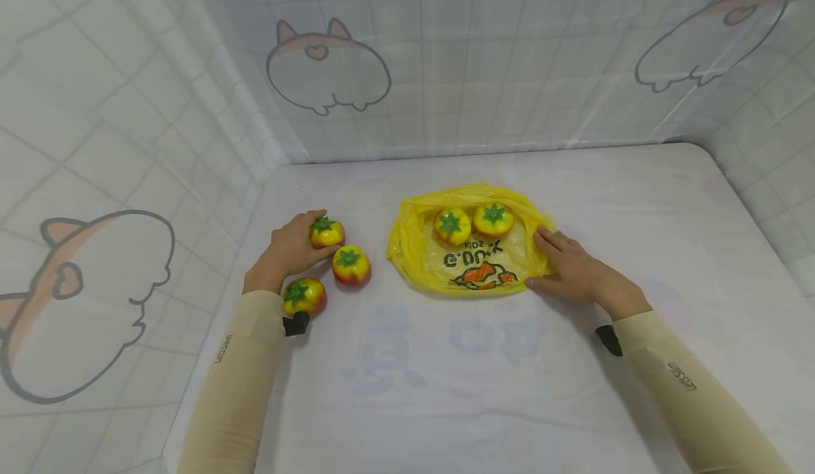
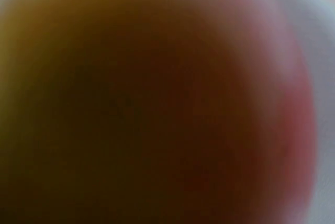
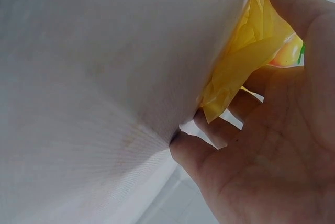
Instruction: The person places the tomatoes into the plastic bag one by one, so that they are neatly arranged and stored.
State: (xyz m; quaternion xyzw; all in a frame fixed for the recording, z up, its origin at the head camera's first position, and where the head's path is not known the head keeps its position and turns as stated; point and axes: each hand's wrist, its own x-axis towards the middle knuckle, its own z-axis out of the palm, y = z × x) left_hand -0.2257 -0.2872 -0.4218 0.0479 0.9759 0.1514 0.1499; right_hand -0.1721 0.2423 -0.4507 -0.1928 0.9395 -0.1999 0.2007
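A yellow plastic bag point(image 1: 423, 265) lies spread on the table, with two red-and-yellow toy tomatoes inside, a left one point(image 1: 452, 226) and a right one point(image 1: 493, 219). My left hand point(image 1: 293, 244) grips another toy tomato point(image 1: 327, 234) between thumb and fingers. Close by sit two more, one toy tomato point(image 1: 351, 266) near the thumb and one toy tomato point(image 1: 307, 297) beside the wrist. A blurred red-and-yellow surface point(image 2: 298, 130) fills the left wrist view. With fingers spread, my right hand point(image 1: 576, 269) rests on the bag's right edge; yellow film point(image 3: 235, 72) shows against its fingers.
The table point(image 1: 407, 403) wears a pale cloth with faint print. Behind it hangs a tiled-pattern curtain point(image 1: 484, 56) with cartoon animals, and a similar sheet point(image 1: 95, 148) covers the left side.
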